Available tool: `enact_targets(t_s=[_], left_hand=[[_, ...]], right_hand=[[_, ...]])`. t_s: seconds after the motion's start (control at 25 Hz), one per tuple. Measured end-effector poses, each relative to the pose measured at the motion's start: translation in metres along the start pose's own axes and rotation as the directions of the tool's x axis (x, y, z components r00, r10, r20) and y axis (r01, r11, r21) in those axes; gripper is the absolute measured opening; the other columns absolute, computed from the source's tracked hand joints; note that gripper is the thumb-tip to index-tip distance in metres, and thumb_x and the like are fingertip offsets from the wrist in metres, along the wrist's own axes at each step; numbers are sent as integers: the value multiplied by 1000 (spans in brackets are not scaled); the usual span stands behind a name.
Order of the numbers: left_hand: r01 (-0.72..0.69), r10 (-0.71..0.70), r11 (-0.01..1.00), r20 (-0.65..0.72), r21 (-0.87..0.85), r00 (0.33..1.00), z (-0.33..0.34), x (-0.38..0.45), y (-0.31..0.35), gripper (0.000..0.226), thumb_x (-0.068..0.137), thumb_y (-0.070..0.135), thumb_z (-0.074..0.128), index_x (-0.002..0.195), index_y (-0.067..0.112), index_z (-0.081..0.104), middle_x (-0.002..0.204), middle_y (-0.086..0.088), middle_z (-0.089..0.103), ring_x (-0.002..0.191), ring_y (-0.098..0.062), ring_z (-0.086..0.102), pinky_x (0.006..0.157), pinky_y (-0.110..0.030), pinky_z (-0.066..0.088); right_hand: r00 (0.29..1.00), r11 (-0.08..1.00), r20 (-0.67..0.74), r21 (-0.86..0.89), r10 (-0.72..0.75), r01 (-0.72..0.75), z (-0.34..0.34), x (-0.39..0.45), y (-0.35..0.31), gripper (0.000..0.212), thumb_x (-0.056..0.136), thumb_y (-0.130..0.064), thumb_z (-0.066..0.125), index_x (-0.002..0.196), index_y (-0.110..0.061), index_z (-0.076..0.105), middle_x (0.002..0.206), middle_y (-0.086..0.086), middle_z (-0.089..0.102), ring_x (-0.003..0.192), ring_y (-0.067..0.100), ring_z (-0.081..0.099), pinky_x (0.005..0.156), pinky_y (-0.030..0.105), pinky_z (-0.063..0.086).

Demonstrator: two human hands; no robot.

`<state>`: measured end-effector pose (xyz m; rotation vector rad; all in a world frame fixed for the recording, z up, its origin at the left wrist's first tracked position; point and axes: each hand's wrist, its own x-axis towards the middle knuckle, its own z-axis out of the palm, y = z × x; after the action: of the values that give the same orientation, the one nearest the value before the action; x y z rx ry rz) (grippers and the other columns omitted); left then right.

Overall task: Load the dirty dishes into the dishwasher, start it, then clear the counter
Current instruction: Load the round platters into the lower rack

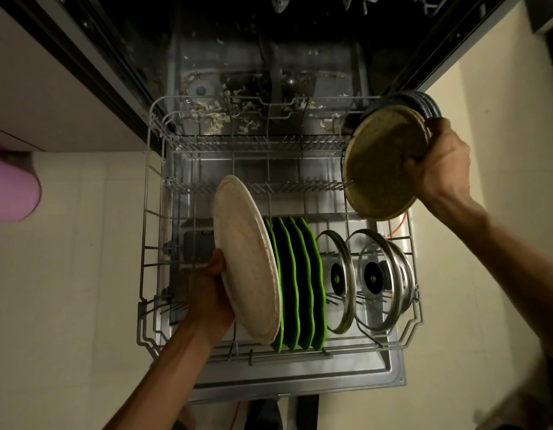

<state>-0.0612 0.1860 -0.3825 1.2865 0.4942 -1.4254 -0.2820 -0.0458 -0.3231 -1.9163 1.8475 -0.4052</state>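
Left hand (208, 293): nearest the camera, forearm entering from the lower edge. Its fingers are curled round the near-left rim of a large cream plate (247, 259), thumb against the rim. The plate stands on edge, tilted, in the front row of the lower rack (145, 231), at the left end of that row's load.

Landmark: the lower rack, a grey wire basket pulled out over the open dishwasher door (389, 364).

Front row of the rack, left to right: the cream plate; touching or just beside it on the right, four green plates (300, 283) with wavy rims, upright on edge and close together; right of these, glass pot lids (374, 280) with metal rims and dark centre knobs, upright on edge. Their exact number cannot be determined.

Right hand (439, 162): raised above the rack's right side, fingers curled round the edge of a stack of plates (383, 162). The front plate of the stack is speckled olive-brown; dark blue rims show behind it. Number in the stack cannot be told.

Middle and rear rows of the rack: bare tines. Beyond the rack's far edge, the dishwasher tub floor (269, 79) carries scattered pale food debris.

Left of the rack: pale tiled floor (83, 274) and a pink object (11, 187) at the frame's edge, not identifiable.
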Motion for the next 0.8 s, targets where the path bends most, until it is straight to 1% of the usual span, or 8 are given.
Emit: enact_targets(t_s=[0.12, 0.24, 0.32, 0.4, 0.44, 0.52, 0.6, 0.8], left_hand=[[3, -3, 1000, 1, 0, 1000, 1, 3, 0, 25, 93, 27, 49, 105, 12, 64, 79, -7, 72, 65, -21, 70, 50, -31, 55], [-14, 15, 1000, -18, 20, 1000, 7, 3, -1, 24, 98, 25, 46, 107, 14, 64, 90, -7, 71, 80, -23, 68, 61, -35, 51], [-45, 45, 998, -9, 34, 999, 13, 1, -1, 22, 99, 21, 44, 101, 15, 65, 83, -4, 73, 74, -20, 71, 60, -33, 51], [-41, 41, 999, -5, 31, 999, 17, 0, 0, 23, 99, 22, 44, 98, 16, 66, 81, -2, 74, 71, -18, 71, 60, -32, 51], [-33, 33, 999, -3, 24, 999, 19, -1, 1, 22, 99, 23, 44, 97, 17, 66, 82, -3, 73, 71, -18, 71, 60, -33, 50], [-29, 29, 999, 7, 24, 1000, 20, -3, 2, 22, 99, 23, 44, 96, 18, 65, 78, -2, 74, 69, -18, 71, 60, -33, 49], [-34, 34, 999, 24, 29, 999, 20, -5, 1, 23, 99, 22, 42, 97, 18, 65, 74, -1, 74, 68, -18, 71, 57, -33, 51], [-35, 34, 999, 24, 28, 999, 14, -6, -3, 23, 99, 20, 41, 100, 15, 64, 80, -5, 72, 80, -24, 66, 61, -36, 51]], right_hand=[[1000, 992, 27, 127, -6, 2, -2, -35, -15, 46, 90, -8, 53, 136, -8, 43, 128, 8, 56, 113, 24, 57, 91, 42, 54], [974, 933, 227, 354, -20, -63, -3, -83, -41, 27, 97, -29, 52, 122, -19, 55, 113, -9, 63, 97, -2, 62, 77, 20, 57], [962, 924, 261, 381, -82, -25, -4, -110, -50, 30, 96, -40, 50, 118, -21, 59, 110, -14, 64, 94, -8, 61, 70, 9, 53], [979, 972, 164, 219, -124, 86, 0, -112, -36, 40, 98, -37, 49, 130, -15, 54, 124, -4, 61, 105, 8, 63, 78, 13, 54], [981, 990, 142, 76, -131, 121, 3, -105, -23, 48, 99, -34, 48, 141, -11, 44, 137, 4, 53, 120, 19, 57, 94, 23, 52], [977, 960, 202, -251, -71, 122, 14, -84, 8, 67, 100, -35, 42, 153, -5, 14, 160, 15, 17, 148, 28, 16, 120, 48, 19], [967, 888, 253, -443, -12, 127, 23, -62, 31, 74, 101, -40, 36, 154, -4, -1, 161, 17, -5, 149, 28, -8, 120, 52, -2], [965, 872, 248, -448, -90, 196, 28, -32, 36, 74, 100, -38, 38, 153, -1, 1, 161, 20, -2, 149, 31, -8, 118, 43, -7]])
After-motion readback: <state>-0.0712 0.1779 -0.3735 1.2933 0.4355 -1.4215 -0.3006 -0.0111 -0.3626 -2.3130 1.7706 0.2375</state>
